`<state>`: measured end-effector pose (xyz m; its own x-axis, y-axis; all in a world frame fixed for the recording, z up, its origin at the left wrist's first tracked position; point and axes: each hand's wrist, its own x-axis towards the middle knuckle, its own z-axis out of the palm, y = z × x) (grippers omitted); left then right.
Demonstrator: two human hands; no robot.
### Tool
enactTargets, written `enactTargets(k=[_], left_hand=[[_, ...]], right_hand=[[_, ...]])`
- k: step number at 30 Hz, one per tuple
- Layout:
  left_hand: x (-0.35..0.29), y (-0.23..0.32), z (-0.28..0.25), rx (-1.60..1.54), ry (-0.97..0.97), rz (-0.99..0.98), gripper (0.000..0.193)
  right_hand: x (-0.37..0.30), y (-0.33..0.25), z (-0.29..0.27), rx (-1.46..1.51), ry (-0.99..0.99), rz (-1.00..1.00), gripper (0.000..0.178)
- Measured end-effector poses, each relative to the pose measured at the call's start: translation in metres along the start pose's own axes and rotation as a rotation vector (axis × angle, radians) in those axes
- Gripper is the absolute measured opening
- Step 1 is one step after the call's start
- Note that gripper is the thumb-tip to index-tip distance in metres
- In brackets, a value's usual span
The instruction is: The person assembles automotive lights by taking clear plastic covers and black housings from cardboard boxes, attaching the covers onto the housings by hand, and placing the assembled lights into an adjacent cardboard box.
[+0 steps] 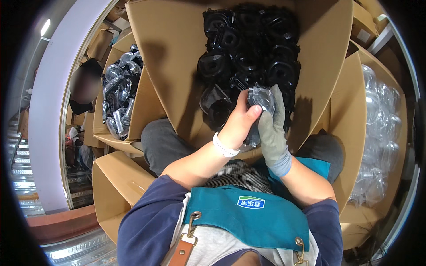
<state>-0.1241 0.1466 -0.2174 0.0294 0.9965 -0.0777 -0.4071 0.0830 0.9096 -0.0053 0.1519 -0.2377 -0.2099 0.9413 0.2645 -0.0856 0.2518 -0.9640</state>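
Note:
A clear plastic molded part (pixel 262 98) is pressed between my two hands, above the black parts in the front box. My left hand (pixel 244 114) is bare, with its thumb on the near side of the part; its other fingers are mostly hidden. On the right side of the part, my right hand (pixel 272 128), in a grey work glove, holds it with the fingers pointing up and away. Another clear piece (pixel 253 136) shows just below, between my wrists. Beneath lie many glossy black plastic parts (pixel 230 40) with round forms, packed in the large cardboard box (pixel 166 57).
At the left stands a carton (pixel 138 104) of mixed clear and black parts (pixel 119 93). A right-hand carton (pixel 350 128) holds clear parts (pixel 377 128). An open-flapped box (pixel 117 177) sits by my left knee. A person (pixel 84 86) is beyond the white frame (pixel 57 102).

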Motion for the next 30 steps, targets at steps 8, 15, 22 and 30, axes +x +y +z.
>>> enactTargets(k=[8,15,22,30], left_hand=[[0.002,0.007,-0.005,-0.273,-0.089,0.012,0.062],[0.020,-0.013,-0.019,0.672,0.322,0.450,0.053],[0.012,-0.014,0.007,0.147,0.367,0.369,0.044],[0.041,0.039,0.003,-0.545,0.471,0.059,0.054]], right_hand=[[0.019,-0.009,-0.012,0.294,-0.109,0.130,0.064],[0.024,-0.002,-0.005,0.798,0.020,0.377,0.073],[0.028,-0.012,-0.001,-0.070,0.194,-0.156,0.113],[0.020,-0.003,-0.015,-0.051,0.129,0.012,0.032]])
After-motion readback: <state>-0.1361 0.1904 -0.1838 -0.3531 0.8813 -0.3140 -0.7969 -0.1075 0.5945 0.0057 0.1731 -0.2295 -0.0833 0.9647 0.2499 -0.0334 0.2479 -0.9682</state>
